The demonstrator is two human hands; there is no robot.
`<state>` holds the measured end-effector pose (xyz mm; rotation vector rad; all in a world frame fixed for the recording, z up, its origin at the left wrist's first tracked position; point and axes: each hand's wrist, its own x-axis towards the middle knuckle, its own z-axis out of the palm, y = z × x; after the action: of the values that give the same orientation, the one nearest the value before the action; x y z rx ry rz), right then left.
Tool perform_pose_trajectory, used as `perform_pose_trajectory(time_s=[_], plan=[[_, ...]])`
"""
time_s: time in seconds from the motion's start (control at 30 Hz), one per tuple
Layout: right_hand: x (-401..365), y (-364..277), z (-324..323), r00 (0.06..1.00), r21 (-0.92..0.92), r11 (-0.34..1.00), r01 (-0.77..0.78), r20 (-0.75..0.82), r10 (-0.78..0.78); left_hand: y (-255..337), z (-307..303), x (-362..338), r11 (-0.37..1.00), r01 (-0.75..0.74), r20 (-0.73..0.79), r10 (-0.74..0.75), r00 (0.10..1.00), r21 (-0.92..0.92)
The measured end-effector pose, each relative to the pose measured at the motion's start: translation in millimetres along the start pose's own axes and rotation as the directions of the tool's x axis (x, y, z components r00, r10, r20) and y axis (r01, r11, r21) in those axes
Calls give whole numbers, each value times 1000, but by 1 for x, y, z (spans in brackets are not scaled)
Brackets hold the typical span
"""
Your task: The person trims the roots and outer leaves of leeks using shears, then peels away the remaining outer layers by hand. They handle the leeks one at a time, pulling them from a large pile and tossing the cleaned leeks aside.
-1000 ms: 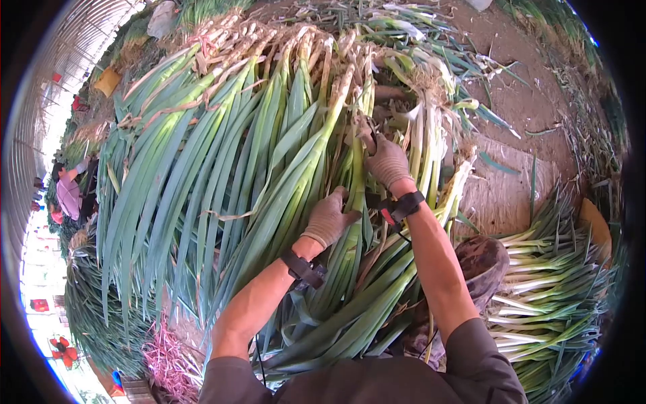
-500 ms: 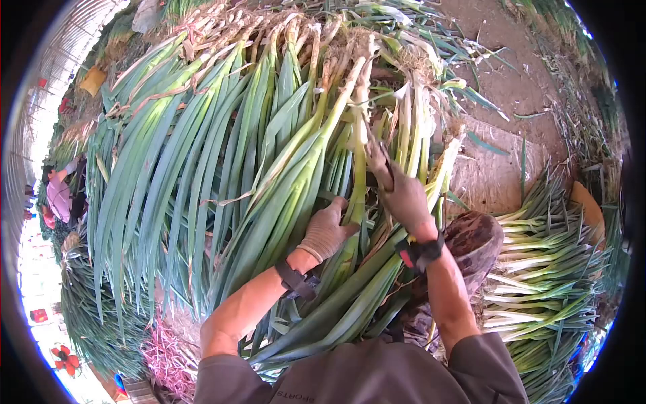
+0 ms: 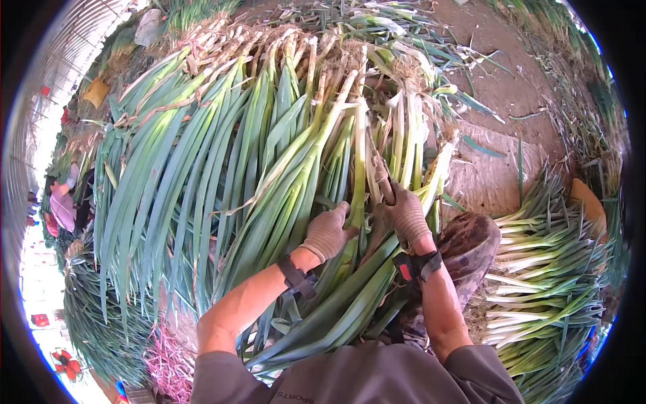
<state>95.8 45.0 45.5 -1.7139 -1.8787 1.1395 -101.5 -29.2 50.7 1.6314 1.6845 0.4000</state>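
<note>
My left hand (image 3: 326,233), in a grey-beige glove, grips a leek (image 3: 359,158) low on its green part, with the thumb across the stalk. The leek's pale end points away from me. Just right of it, my gloved right hand (image 3: 406,214) is closed on a narrow, brownish knife-like tool (image 3: 383,180); its thin dark end points away from me along the stalk. A brown withered leaf (image 3: 375,250) hangs below the right hand. More leeks (image 3: 202,145) lie in a thick layer to the left, roots at the far end.
Trimmed leeks (image 3: 521,273) are stacked at right, beside my camouflage-clad knee (image 3: 471,246). A flat board (image 3: 494,172) lies on the soil beyond it. Pink strings (image 3: 168,363) are at lower left. Another person (image 3: 62,205) is at far left.
My right hand has drawn back towards me with the knife-like tool, down along the leek. My left hand stays nearly in place on the stalk. The view has shifted slightly.
</note>
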Motion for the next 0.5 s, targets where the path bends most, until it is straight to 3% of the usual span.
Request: perform_pose_trajectory(time_s=[0.1, 0.2, 0.3, 0.33, 0.4, 0.47, 0.5], plan=[[19, -2, -1, 1000, -42, 999, 6, -3, -6, 1, -2, 0, 999, -36, -24, 37, 999, 27], [35, -3, -3, 1000, -14, 1000, 26, -4, -26, -2, 4, 0, 995, -62, -36, 59, 998, -73], [39, 1, -4, 997, 83, 995, 54, -64, -48, 9, 1, -5, 998, 3, 68, -8, 998, 63], [38, 5, -6, 996, 18, 998, 62, -62, -61, 10, -3, -6, 992, 4, 90, -16, 996, 130], [24, 6, -8, 999, -26, 1000, -4, -32, 3, 11, -16, -2, 964, -10, 137, -27, 990, 264], [-1, -22, -11, 980, 27, 986, -163, 117, 159, 28, -57, 6, 909, -29, 194, -58, 979, 415], [-9, -20, -3, 984, -6, 997, -72, 166, 72, 15, -66, 12, 927, -40, 61, 19, 998, 373]])
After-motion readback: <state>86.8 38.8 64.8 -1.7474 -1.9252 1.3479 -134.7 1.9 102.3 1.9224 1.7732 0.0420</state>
